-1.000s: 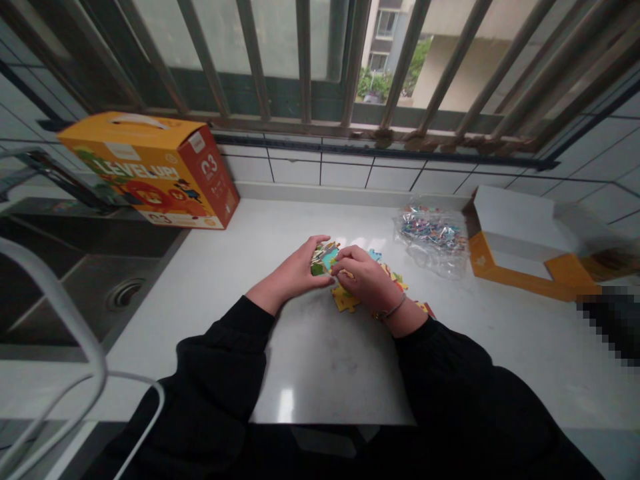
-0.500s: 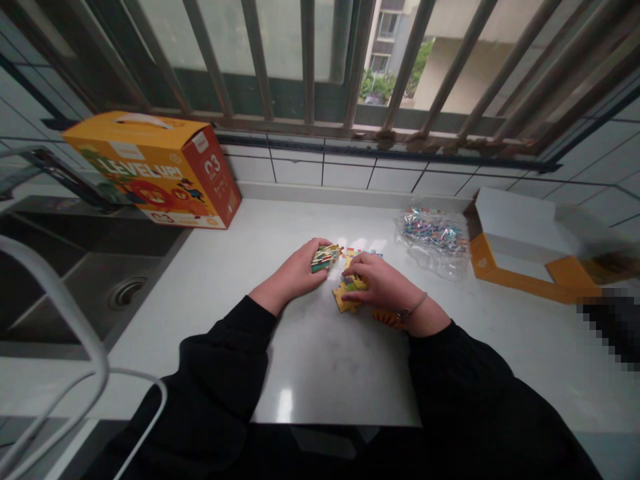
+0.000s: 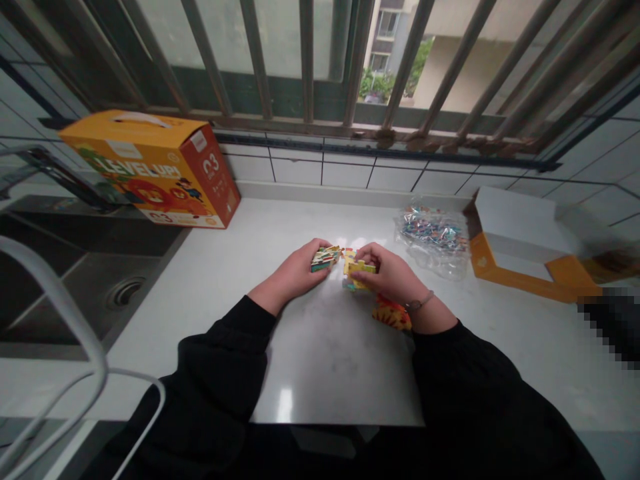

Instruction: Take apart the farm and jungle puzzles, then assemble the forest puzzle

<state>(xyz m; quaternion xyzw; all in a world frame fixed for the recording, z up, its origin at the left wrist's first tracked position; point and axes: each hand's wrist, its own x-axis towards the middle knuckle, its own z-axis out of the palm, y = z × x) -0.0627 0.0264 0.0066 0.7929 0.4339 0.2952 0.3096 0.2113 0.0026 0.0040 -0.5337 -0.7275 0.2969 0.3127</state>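
My left hand is closed around a stack of jigsaw puzzle pieces, seen edge-on above the white counter. Between thumb and fingers, my right hand pinches a yellow puzzle piece, held tilted. Beneath and behind it, more puzzle pieces lie on the counter, partly covered by that hand. An orange and red puzzle piece or joined section with dark stripes rests under my right wrist.
A clear plastic bag of colourful pieces lies at the back right, beside an opened orange box. An orange "LEVEL UP!" carton stands at the back left by the sink. A white cable loops at the left.
My right hand has raised and tilted the yellow piece, moving slightly right and away from me. More of the orange and red pieces now shows. The left hand has stayed put.
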